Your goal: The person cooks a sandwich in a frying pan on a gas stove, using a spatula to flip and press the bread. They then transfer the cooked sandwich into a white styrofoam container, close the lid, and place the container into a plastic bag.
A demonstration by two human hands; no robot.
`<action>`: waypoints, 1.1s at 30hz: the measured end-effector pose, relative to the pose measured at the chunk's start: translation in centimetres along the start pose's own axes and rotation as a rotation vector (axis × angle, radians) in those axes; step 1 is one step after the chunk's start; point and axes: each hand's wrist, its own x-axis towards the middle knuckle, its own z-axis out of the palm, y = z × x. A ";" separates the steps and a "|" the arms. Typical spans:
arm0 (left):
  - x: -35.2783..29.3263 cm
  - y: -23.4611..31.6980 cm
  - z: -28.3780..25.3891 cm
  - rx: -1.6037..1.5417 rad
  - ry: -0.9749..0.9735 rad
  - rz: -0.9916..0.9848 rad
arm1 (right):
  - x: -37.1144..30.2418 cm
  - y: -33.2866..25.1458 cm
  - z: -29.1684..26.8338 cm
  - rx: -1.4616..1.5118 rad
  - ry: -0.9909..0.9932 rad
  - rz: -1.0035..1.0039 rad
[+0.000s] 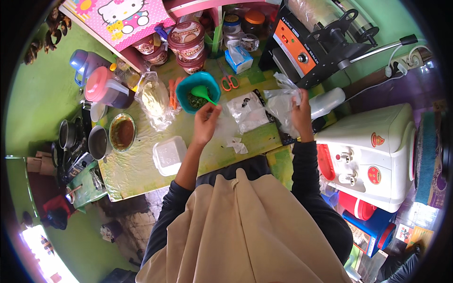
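Note:
My right hand [302, 113] is closed on a crumpled clear plastic bag [281, 104] on the right side of the table. Curled fingers and thumb bring my left hand [206, 124] together just below a teal bowl [217, 86]; what they pinch, if anything, is too faint to make out. Inside the bowl lie chopped greens [194, 100] and a green plastic spoon [201, 91], whose handle tip reaches over the rim near my left fingers. Between my hands sits an opened pack of clear bags [249, 113], with a crumpled white scrap [237, 145] below it.
A white foam box [169, 155] lies near the front edge. Further left are a pan of brown sauce [123, 132], a bag of pale food [155, 101] and a pink pitcher [104, 87]. Orange scissors [229, 83] lie behind; a cup sealer [297, 47] and white water dispenser [368, 155] stand right.

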 end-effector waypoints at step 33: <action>7.1 -10.7 9.5 0.104 -0.007 0.039 | -2.6 4.7 14.3 -0.288 -0.438 -0.343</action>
